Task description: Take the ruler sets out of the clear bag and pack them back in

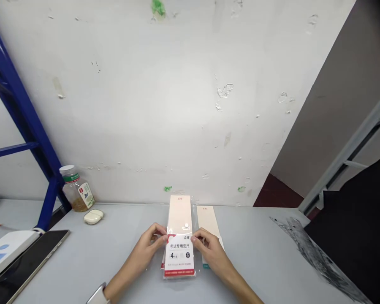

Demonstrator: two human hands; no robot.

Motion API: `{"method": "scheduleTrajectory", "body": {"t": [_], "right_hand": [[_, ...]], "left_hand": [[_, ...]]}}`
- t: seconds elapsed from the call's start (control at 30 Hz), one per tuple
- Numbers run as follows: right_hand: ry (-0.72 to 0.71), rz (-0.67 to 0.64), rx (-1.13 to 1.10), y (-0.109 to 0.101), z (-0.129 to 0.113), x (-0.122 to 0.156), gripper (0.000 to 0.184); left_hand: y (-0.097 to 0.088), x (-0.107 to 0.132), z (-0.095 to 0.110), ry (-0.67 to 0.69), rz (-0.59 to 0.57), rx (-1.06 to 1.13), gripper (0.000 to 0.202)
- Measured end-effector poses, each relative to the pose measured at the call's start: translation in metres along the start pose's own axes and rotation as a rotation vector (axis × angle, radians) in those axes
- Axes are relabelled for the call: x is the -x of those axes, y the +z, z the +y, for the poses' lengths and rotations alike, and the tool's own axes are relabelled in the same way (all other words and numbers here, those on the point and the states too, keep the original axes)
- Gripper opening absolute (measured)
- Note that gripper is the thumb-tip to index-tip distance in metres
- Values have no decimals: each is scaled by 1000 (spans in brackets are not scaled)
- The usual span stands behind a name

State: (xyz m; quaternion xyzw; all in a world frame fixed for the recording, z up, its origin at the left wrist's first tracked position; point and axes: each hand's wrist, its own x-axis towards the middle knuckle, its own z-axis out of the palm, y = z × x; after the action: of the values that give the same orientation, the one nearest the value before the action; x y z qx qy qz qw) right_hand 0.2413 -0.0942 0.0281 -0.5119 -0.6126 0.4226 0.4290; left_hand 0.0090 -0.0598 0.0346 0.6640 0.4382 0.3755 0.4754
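A long flat pack [179, 236] in clear plastic, pale pink with a red and white printed label at its near end, lies on the grey table [120, 253]. My left hand [147, 249] pinches its left edge and my right hand [210, 249] pinches its right edge, both near the label's top. A second pale flat card [208, 221] with a teal near end lies just to the right, partly under my right hand. A watch [98, 294] shows on my left wrist.
A jar [76, 189] with a white lid stands at the back left by a blue metal frame [28, 126]. A small cream case [93, 216] lies beside it. A tablet [25, 264] and white device [6, 249] sit at left. A dark object [361, 219] is at right.
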Motion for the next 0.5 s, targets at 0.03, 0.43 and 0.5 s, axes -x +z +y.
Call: {"method": "scheduleTrajectory", "body": {"t": [0.03, 0.43, 0.5], "right_hand": [[5, -8, -9, 0, -1, 0, 35], [96, -26, -123, -14, 1, -3, 32], [98, -21, -128, -19, 2, -4, 34]], "left_hand": [[1, -1, 0, -32, 3, 104, 32], [-1, -2, 10, -96, 23, 179, 37], [-7, -3, 12, -95, 52, 149, 34]]}}
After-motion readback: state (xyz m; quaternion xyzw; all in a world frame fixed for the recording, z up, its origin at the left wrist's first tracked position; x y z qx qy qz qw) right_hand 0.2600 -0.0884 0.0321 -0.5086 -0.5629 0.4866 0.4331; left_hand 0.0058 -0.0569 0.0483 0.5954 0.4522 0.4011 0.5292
